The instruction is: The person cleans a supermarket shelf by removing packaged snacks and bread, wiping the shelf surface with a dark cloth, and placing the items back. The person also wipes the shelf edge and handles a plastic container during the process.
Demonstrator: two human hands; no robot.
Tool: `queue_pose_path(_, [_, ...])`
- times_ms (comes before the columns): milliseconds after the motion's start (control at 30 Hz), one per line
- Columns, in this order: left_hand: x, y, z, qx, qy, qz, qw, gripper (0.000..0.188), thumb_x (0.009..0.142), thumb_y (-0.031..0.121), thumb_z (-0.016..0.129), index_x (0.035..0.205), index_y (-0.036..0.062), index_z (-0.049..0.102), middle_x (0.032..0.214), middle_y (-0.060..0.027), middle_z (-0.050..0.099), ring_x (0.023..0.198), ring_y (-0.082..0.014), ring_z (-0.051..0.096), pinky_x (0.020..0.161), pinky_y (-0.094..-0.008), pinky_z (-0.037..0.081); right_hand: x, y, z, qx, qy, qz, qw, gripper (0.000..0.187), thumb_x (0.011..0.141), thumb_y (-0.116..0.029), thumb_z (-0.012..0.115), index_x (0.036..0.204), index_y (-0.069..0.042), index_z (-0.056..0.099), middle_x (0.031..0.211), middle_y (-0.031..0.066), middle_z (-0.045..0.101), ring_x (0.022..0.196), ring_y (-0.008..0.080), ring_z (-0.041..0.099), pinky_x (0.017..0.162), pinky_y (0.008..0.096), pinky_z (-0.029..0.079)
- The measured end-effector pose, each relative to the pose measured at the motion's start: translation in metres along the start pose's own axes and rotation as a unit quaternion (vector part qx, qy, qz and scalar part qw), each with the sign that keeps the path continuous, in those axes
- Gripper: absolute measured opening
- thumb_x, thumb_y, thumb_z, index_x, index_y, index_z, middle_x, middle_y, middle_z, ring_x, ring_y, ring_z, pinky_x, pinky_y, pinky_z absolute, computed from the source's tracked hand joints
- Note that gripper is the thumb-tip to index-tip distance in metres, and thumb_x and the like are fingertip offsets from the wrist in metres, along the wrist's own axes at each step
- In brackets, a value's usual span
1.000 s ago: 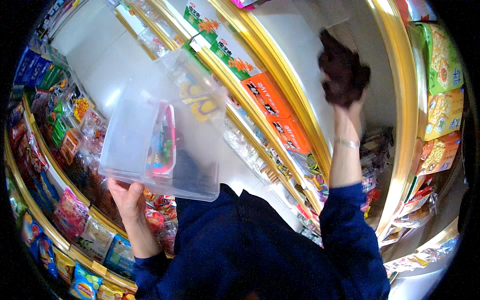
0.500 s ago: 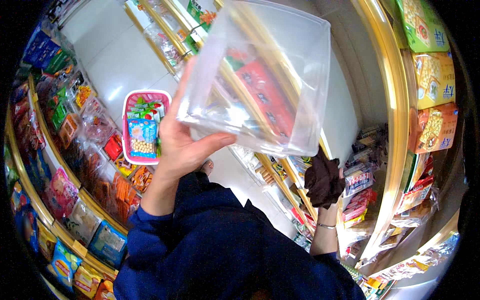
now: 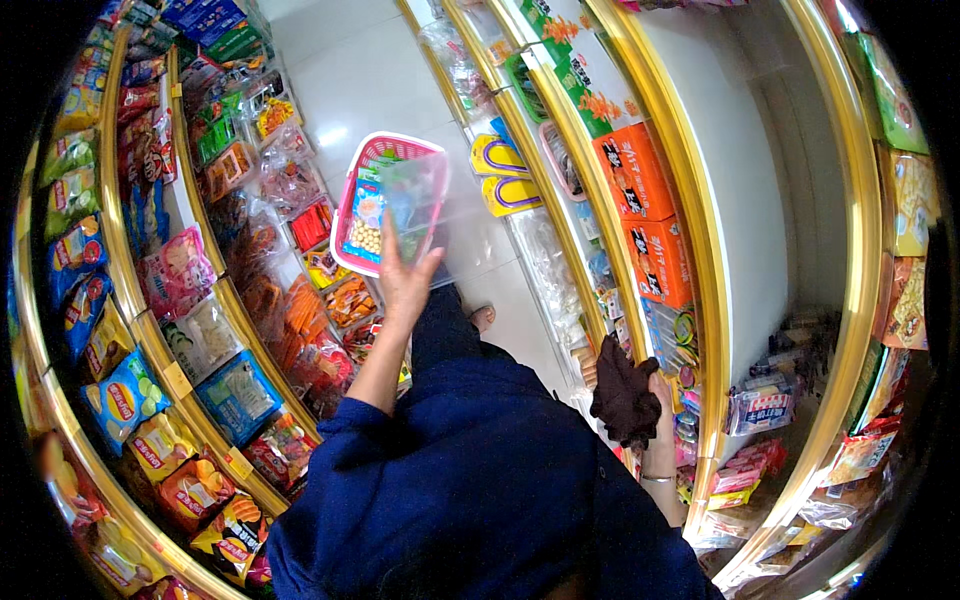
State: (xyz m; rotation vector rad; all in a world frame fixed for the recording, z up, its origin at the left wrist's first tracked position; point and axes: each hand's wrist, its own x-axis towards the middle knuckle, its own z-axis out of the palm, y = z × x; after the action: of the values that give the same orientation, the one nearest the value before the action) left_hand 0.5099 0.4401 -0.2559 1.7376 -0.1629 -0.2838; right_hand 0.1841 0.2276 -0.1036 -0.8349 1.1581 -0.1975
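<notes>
My left hand (image 3: 405,285) is stretched down and forward, its fingers closed on the near part of a clear plastic box (image 3: 425,185). The box is see-through, so its far outline is hard to make out. It overlaps a pink and white plastic basket (image 3: 343,222) on the floor; whether the two touch, I cannot tell. Inside the basket lie a blue snack bag (image 3: 366,208) and some green packets, partly covered by the box. At the right, my right hand (image 3: 658,402) grips a crumpled dark brown cloth (image 3: 625,395) beside the shelf edges.
Gold-edged shelves with snack bags (image 3: 125,395) curve along the left. On the right-hand shelves stand orange boxes (image 3: 660,260), boxed biscuits (image 3: 905,290) and small packets (image 3: 760,405). Yellow-backed items (image 3: 507,195) stick out toward the tiled aisle floor (image 3: 365,75).
My left hand has lowered the clear box from high in front of me to over the pink basket. The view has shifted leftward; the brown cloth stays in my right hand.
</notes>
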Motion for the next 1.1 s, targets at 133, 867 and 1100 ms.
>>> queue_pose_path(133, [0.000, -0.084, -0.036, 0.009, 0.137, -0.119, 0.983, 0.092, 0.069, 0.008, 0.073, 0.141, 0.0006, 0.016, 0.140, -0.0214, 0.030, 0.128, -0.0282, 0.032, 0.104, -0.0321, 0.026, 0.007, -0.004, 0.015, -0.078, -0.008, 0.013, 0.997, 0.045, 0.089, -0.028, 0.053, 0.123, 0.000, 0.044, 0.110, 0.0097, 0.056, 0.097, 0.0197, 0.057, 0.084, 0.0301, 0.047])
queue_pose_path(867, [-0.001, 0.021, -0.066, -0.269, -0.165, -0.109, 0.943, 0.030, 0.083, 0.010, 0.059, 0.110, 0.0002, 0.055, 0.099, -0.0127, 0.062, 0.083, -0.0199, 0.062, 0.075, -0.0341, 0.051, 0.001, -0.007, 0.026, -0.204, -0.001, -0.028, 0.979, 0.048, 0.087, -0.035, 0.056, 0.120, -0.003, 0.047, 0.094, 0.0069, 0.060, 0.073, 0.0138, 0.061, 0.059, 0.0253, 0.050])
queue_pose_path(1100, [-0.044, 0.280, -0.081, -0.361, -0.421, 0.444, 0.704, 0.024, 0.078, 0.007, 0.056, 0.101, -0.0005, 0.057, 0.093, -0.0132, 0.060, 0.080, -0.0234, 0.058, 0.071, -0.0365, 0.049, -0.004, -0.008, 0.004, -0.169, -0.042, -0.016, 0.985, 0.052, 0.088, -0.038, 0.054, 0.124, -0.002, 0.043, 0.107, 0.0098, 0.058, 0.094, 0.0159, 0.058, 0.080, 0.0282, 0.048])
